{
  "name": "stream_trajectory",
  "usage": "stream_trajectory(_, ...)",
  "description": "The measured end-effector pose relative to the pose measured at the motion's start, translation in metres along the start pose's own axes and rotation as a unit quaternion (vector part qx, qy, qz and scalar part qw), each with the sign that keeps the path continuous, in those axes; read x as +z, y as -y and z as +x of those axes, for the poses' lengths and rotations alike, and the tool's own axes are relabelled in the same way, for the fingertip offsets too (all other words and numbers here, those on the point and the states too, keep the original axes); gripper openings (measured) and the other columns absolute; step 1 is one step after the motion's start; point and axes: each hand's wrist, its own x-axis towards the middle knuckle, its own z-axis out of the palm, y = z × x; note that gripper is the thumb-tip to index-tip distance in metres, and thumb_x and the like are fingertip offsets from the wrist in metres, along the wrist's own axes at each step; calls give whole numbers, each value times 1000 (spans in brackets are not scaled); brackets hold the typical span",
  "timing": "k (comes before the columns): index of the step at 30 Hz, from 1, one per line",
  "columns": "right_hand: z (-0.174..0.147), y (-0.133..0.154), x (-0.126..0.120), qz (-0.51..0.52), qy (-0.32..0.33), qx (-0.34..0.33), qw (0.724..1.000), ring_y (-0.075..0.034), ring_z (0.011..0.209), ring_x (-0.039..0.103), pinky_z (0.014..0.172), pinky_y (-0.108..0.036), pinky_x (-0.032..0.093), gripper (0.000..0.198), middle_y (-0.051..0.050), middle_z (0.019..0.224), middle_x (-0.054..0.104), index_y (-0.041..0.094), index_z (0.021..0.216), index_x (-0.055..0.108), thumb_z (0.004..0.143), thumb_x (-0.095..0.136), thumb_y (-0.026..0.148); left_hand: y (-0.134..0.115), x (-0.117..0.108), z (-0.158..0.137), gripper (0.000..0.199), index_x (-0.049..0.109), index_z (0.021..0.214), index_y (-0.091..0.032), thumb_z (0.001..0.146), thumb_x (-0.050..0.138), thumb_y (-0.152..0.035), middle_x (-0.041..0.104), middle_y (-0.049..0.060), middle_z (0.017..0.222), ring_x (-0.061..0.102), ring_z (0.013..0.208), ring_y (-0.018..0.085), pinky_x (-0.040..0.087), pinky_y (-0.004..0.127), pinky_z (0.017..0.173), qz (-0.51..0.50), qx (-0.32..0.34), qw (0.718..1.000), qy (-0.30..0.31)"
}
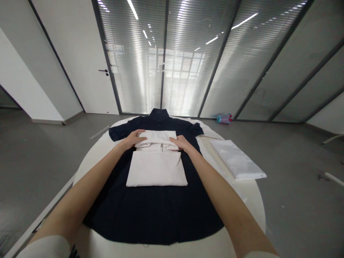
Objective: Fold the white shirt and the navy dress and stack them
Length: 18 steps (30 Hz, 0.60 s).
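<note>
A white garment (157, 168), folded into a compact block, lies on top of a dark navy short-sleeved shirt (158, 215) spread flat with its collar at the far end. My left hand (133, 139) grips the left side of the white garment's far folded flap, thumb on top and fingers beneath. On the flap's right side, my right hand (180, 142) pinches it the same way. Between the flap and the nearer folded panel, a strip of the garment's inner layer shows. The undersides of both hands' fingers are hidden by the cloth.
The round white table (254, 200) carries everything. At its right lies a folded white cloth (236, 159) on a pale, flat board-like piece. Behind stand glass partitions with blinds (182, 71) and a white door (77, 57). A blue and pink object (224, 119) lies on the floor.
</note>
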Motion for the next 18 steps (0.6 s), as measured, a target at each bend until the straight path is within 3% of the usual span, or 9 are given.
stream_trajectory(4,-2,1,1,7,21,15,1000,-20,60,68,51,-24,50,22,-10,68,72,5,83,73,86,74,27,-2,-4,-6,80,62,130,-17,57,92,-27,64,0,78,60,60,13,49,22,52,29,-29,999,-1)
stream_trajectory(10,0,-2,5,28,28,16,999,-17,65,71,58,-25,56,20,-9,83,77,8,98,73,92,66,26,-5,11,-18,79,60,130,-17,57,91,-21,69,4,95,66,75,15,56,25,65,-105,3,994,-5)
stream_trajectory(14,-1,-6,1,-15,8,-6,1000,-21,80,73,66,-24,55,20,-13,94,77,7,94,74,84,75,24,2,15,-22,78,66,121,-12,48,93,-22,66,1,83,61,67,14,50,23,58,-28,-15,999,-11)
stream_trajectory(18,1,-9,0,-67,-12,-25,997,-25,95,72,76,-26,53,29,-16,105,75,7,99,73,80,78,28,6,13,-24,79,69,119,-12,47,92,-33,59,-3,73,53,60,11,43,22,54,44,16,999,-18)
